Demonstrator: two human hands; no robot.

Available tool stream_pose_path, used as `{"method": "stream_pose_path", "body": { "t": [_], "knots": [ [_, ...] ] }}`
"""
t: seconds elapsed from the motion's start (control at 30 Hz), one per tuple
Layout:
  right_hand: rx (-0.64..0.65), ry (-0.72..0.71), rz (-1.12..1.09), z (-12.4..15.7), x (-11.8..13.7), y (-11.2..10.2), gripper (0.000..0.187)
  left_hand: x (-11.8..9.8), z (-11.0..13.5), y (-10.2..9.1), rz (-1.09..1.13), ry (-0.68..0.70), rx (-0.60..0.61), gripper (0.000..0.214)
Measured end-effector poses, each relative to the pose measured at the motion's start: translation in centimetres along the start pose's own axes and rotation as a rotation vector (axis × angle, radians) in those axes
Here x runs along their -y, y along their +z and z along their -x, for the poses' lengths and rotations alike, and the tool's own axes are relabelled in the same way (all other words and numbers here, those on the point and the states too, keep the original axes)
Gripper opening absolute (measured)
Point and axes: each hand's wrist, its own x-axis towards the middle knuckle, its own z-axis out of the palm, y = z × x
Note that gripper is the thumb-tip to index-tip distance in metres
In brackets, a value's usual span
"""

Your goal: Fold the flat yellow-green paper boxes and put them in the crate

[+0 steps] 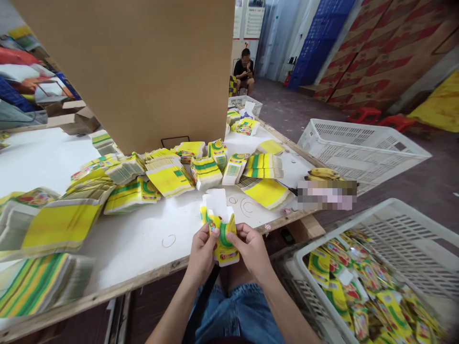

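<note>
A small yellow and green printed carton [224,239] is held between my two hands above the table's front edge. Its white inner flaps stand up at the far end, and its printed face is towards me. My left hand [203,246] grips the left side, thumb on the printed face. On the right side, my right hand [251,243] pinches the carton with thumb and bent fingers. Just beyond lie bundles of flat cartons, one a yellow stack [168,174], another a striped stack [206,172]. Several rubber bands [246,206] are on the white tabletop [143,234].
A large cardboard box [150,71] stands behind the stacks. To my right, a white crate [394,210] holds many filled cartons; another white crate [366,143] stands farther back. Bananas [324,174] lie at the table's right edge. A person [244,71] sits in the background.
</note>
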Motion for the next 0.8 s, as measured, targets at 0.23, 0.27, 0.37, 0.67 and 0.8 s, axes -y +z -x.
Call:
{"method": "stream_pose_path", "body": {
  "t": [0.23,0.27,0.37,0.67,0.8],
  "knots": [
    [-0.113,-0.183,0.276,0.3,-0.2,-0.8,0.031,-0.8,0.4,-0.1,-0.23,0.055,0.039,0.058],
    [-0.077,-0.2,0.275,0.4,0.0,-1.1,0.04,-1.2,0.6,-0.1,-0.242,0.049,0.074,0.061],
    [0.082,-0.203,0.215,0.6,1.1,-1.9,0.05,-2.4,1.2,-0.1,-0.221,0.004,0.189,0.063],
    [0.182,-0.271,0.451,0.7,2.9,-3.4,0.02,-2.2,1.9,-0.9,-0.104,-0.106,0.388,0.04],
    [0.059,-0.275,0.323,0.6,2.3,-3.3,0.022,-1.7,1.8,-1.0,-0.088,-0.11,0.376,0.07]
  ]
}}
